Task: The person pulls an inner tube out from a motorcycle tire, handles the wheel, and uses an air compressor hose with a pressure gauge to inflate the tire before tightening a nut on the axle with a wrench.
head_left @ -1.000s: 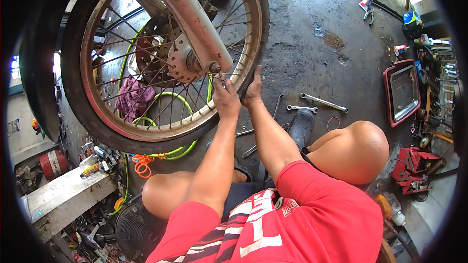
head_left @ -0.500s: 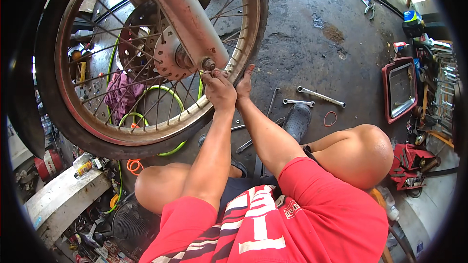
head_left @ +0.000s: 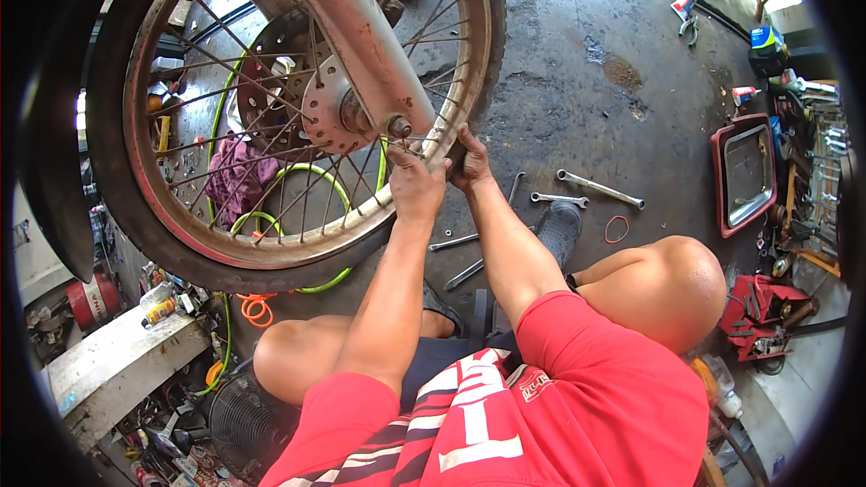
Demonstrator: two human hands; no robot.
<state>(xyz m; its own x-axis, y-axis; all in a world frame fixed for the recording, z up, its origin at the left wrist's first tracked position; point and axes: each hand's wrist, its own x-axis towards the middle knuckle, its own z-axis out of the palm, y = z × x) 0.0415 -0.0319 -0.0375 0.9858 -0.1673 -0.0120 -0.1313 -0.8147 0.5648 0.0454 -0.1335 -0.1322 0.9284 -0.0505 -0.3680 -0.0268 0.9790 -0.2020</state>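
A spoked motorcycle wheel with a black tyre (head_left: pixel 262 281) and a worn rim (head_left: pixel 302 248) stands before me. A scuffed grey fork leg (head_left: pixel 365 32) runs down to its axle nut (head_left: pixel 400 126). My left hand (head_left: pixel 418 188) is closed on the rim just below the nut, its fingertips partly hidden among the spokes. Against the outer side of the tyre, my right hand (head_left: pixel 472 162) grips with the thumb up; its other fingers are mostly out of sight. Inside the wheel are a drilled hub flange (head_left: pixel 325 108) and a dark brake disc (head_left: pixel 262 81).
Spanners (head_left: pixel 600 189) lie on the dark floor right of my arms, near a red rubber band (head_left: pixel 617 230). A red-rimmed tray (head_left: pixel 745 171) and a red toolbox (head_left: pixel 758 316) are farther right. A green hose (head_left: pixel 329 284) loops behind the wheel, near a purple rag (head_left: pixel 239 176).
The wheel sits slightly farther right in the picture. My left hand has dropped a little from the axle nut toward the rim, and my right hand has curled more around the tyre.
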